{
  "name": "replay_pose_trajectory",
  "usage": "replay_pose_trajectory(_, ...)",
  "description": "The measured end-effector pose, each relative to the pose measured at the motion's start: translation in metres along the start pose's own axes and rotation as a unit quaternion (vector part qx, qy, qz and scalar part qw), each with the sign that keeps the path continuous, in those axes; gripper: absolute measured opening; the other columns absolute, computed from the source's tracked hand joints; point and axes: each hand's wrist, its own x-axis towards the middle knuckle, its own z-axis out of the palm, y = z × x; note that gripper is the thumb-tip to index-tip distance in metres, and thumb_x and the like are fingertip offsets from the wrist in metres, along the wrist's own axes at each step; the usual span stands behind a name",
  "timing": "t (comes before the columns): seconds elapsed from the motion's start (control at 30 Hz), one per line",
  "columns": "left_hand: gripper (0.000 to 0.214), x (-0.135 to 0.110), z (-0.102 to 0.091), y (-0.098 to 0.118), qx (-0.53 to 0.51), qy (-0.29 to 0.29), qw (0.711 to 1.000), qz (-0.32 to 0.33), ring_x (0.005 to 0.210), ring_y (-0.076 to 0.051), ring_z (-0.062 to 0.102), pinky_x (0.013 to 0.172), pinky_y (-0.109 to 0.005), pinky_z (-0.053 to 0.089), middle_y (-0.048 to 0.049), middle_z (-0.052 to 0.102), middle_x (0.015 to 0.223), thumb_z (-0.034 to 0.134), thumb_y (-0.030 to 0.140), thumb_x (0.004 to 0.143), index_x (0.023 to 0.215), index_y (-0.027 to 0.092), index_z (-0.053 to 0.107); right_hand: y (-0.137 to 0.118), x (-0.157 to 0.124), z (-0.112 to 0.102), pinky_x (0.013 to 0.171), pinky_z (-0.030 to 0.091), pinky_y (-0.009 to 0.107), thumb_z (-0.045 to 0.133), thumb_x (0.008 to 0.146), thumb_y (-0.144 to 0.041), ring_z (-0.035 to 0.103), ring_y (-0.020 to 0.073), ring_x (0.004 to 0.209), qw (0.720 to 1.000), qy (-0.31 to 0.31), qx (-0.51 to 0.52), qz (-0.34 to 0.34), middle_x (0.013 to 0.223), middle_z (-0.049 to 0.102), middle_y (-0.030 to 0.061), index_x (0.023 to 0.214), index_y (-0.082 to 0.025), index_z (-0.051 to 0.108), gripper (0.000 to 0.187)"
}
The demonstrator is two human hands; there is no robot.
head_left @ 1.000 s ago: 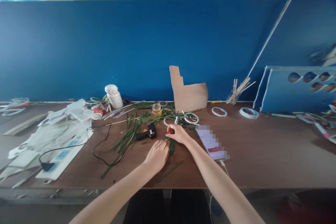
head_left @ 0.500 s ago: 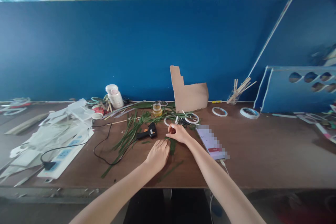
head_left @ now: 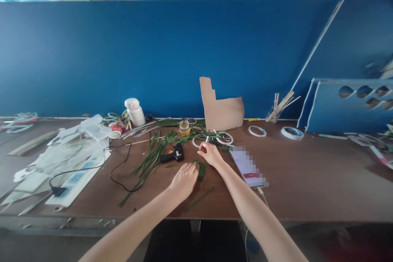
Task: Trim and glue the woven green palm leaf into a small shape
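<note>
My left hand [head_left: 185,180] lies palm down on the table, its fingers stretched and flat at the edge of a dark green leaf piece [head_left: 202,170]. Just beyond that leaf, my right hand [head_left: 211,154] is raised slightly with thumb and fingers curled together. Anything inside that pinch is too small or hidden to name. White-handled scissors [head_left: 224,138] lie behind the right hand, among green strips. A black glue gun [head_left: 172,154] rests to the left of my hands, beside a bundle of long green leaf strips [head_left: 150,159]. One thin strip [head_left: 199,199] lies nearer the table edge.
A phone [head_left: 245,166] with a cable lies right of my right arm. Behind stand a cardboard cutout [head_left: 222,112], a small jar of yellow liquid [head_left: 184,128] and a white bottle [head_left: 135,113]. Tape rolls [head_left: 292,132] lie right. A power strip [head_left: 76,178] and white scraps [head_left: 66,147] occupy the left.
My right hand has lifted slightly away from the leaf piece, and its fingers have drawn closer together. More of the leaf shows. My left hand stays in place.
</note>
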Motion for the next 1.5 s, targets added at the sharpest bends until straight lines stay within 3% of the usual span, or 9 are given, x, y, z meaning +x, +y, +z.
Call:
replay_pose_trajectory(0.2,0.033,0.002,-0.018,-0.018,-0.04,-0.01,0.997,0.064,0.11,-0.021,0.051,0.098,-0.036,0.034,-0.0083,0.063,0.108,0.043,0.004,0.08,0.106,0.015,0.059,0.008,0.001,-0.002,0.066,0.039,0.024,0.053,0.075,-0.012,0.054,0.0145,0.068,0.992,0.097,-0.078,0.029,0.074,0.059,0.0013,0.074,-0.02,0.053,0.008)
replay_pose_trajectory(0.3,0.034,0.001,-0.022,-0.022,-0.055,-0.007,0.997,0.047,0.107,-0.02,0.052,0.093,-0.034,0.038,-0.0076,0.064,0.106,0.041,0.001,0.079,0.103,0.016,0.06,0.007,0.0,-0.004,0.066,0.039,0.024,0.05,0.075,-0.01,0.054,0.0147,0.068,0.989,0.113,-0.088,0.028,0.075,0.059,0.0019,0.074,-0.02,0.053,0.01)
replay_pose_trajectory(0.43,0.037,0.0,-0.013,-0.015,-0.058,0.012,0.998,0.025,0.105,-0.02,0.054,0.093,-0.034,0.039,-0.0094,0.062,0.113,0.043,0.003,0.079,0.112,0.013,0.057,0.002,-0.001,-0.005,0.064,0.039,0.023,0.049,0.075,-0.011,0.055,0.014,0.067,0.99,0.109,-0.079,0.027,0.074,0.059,0.0017,0.073,-0.02,0.052,0.01)
replay_pose_trajectory(0.63,0.043,0.003,-0.003,-0.008,-0.062,-0.007,0.998,0.028,0.106,-0.022,0.053,0.093,-0.034,0.041,-0.0101,0.06,0.115,0.045,0.004,0.078,0.119,0.013,0.053,0.001,-0.001,-0.004,0.063,0.041,0.023,0.052,0.075,-0.014,0.058,0.0141,0.066,0.993,0.1,-0.062,0.032,0.073,0.061,0.0007,0.073,-0.02,0.052,0.006)
replay_pose_trajectory(0.8,0.041,0.006,-0.005,-0.008,-0.072,-0.027,0.997,0.022,0.107,-0.022,0.053,0.092,-0.035,0.042,-0.0117,0.06,0.113,0.045,0.004,0.077,0.115,0.013,0.055,0.006,0.0,-0.003,0.065,0.043,0.025,0.051,0.078,-0.019,0.059,0.0159,0.067,0.991,0.124,-0.035,0.033,0.074,0.062,0.0012,0.079,-0.021,0.053,0.003)
replay_pose_trajectory(1.17,0.042,0.011,-0.01,-0.015,-0.112,-0.052,0.992,0.032,0.108,-0.022,0.053,0.094,-0.036,0.041,-0.0105,0.059,0.114,0.043,0.001,0.077,0.114,0.017,0.056,0.004,0.001,-0.006,0.073,0.044,0.027,0.043,0.073,-0.009,0.058,0.0171,0.076,0.988,0.149,-0.033,0.006,0.081,0.062,0.003,0.082,-0.02,0.055,0.019)
replay_pose_trajectory(1.37,0.042,0.015,-0.011,-0.016,-0.121,-0.051,0.991,0.023,0.104,-0.021,0.055,0.094,-0.036,0.042,-0.0086,0.061,0.109,0.041,0.0,0.076,0.11,0.018,0.058,0.0,0.0,-0.009,0.07,0.045,0.026,0.05,0.075,-0.019,0.06,0.0168,0.074,0.987,0.147,-0.046,0.054,0.078,0.064,0.0018,0.08,-0.021,0.055,0.007)
replay_pose_trajectory(1.5,0.043,0.015,-0.003,-0.013,-0.112,-0.03,0.993,0.014,0.109,-0.021,0.054,0.097,-0.037,0.041,-0.01,0.06,0.116,0.038,0.001,0.079,0.113,0.017,0.059,0.001,-0.001,-0.011,0.066,0.044,0.025,0.05,0.079,-0.025,0.062,0.0162,0.07,0.984,0.147,-0.047,0.093,0.075,0.066,0.0011,0.078,-0.022,0.055,0.006)
